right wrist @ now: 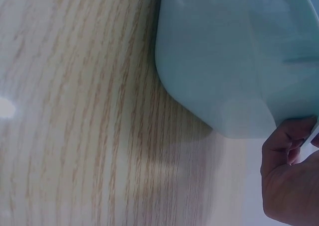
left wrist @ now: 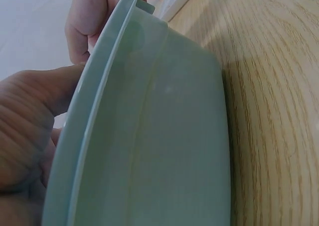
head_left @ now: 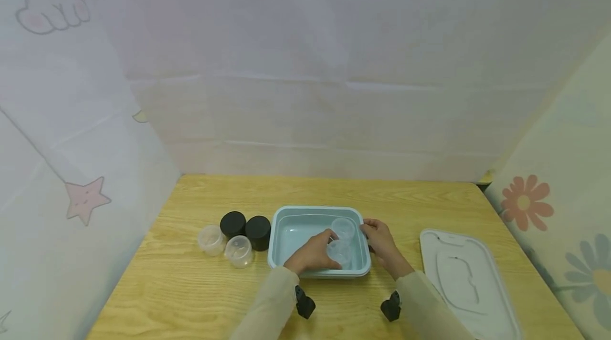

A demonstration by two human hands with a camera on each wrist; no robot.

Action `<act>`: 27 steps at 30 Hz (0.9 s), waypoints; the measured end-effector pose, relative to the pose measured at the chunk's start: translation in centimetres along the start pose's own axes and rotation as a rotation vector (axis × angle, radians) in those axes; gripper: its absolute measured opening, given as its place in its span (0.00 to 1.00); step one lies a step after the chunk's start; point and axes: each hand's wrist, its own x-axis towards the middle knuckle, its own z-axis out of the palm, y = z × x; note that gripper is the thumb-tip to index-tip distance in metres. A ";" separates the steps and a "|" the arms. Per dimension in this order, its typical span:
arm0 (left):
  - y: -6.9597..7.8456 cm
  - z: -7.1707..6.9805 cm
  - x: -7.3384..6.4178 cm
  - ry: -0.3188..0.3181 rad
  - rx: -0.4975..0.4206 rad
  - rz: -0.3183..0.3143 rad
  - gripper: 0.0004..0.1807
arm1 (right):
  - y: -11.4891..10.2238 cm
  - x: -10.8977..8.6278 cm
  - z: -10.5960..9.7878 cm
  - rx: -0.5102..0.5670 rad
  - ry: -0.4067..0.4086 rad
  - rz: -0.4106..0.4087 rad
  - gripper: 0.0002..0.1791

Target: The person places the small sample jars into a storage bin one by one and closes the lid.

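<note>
A light blue plastic basin [head_left: 293,235] sits in the middle of the table, and two clear plastic jars stand in its right part. My left hand [head_left: 314,253] reaches over the front rim and grips the nearer clear jar [head_left: 340,254]. Just behind it stands the other clear jar [head_left: 343,227]. My right hand [head_left: 380,239] pinches the basin's right rim; the right wrist view shows thumb and finger at the rim near a corner. In the left wrist view the basin's wall [left wrist: 169,131] hides the jars and much of the left hand [left wrist: 25,131].
Left of the basin stand two black-lidded jars [head_left: 258,232] and two clear jars [head_left: 239,252], close together. A white lid [head_left: 470,287] lies flat at the table's right side. The wooden table [head_left: 191,297] meets printed cloth walls at the back and sides.
</note>
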 end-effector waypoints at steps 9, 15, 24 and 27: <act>0.2 0.5 0.4 -0.010 -0.016 -0.001 0.32 | 0.0 -0.2 0.0 0.009 0.004 -0.014 0.22; 0.0 0.9 0.8 -0.013 -0.002 0.011 0.32 | 0.1 -0.2 0.0 0.012 0.006 -0.020 0.22; 0.0 1.0 1.1 -0.021 -0.009 0.019 0.32 | 0.0 -0.4 0.2 0.022 0.020 -0.016 0.23; 0.1 1.0 1.1 -0.018 -0.011 0.027 0.33 | -0.1 -0.5 0.1 0.021 0.031 -0.017 0.23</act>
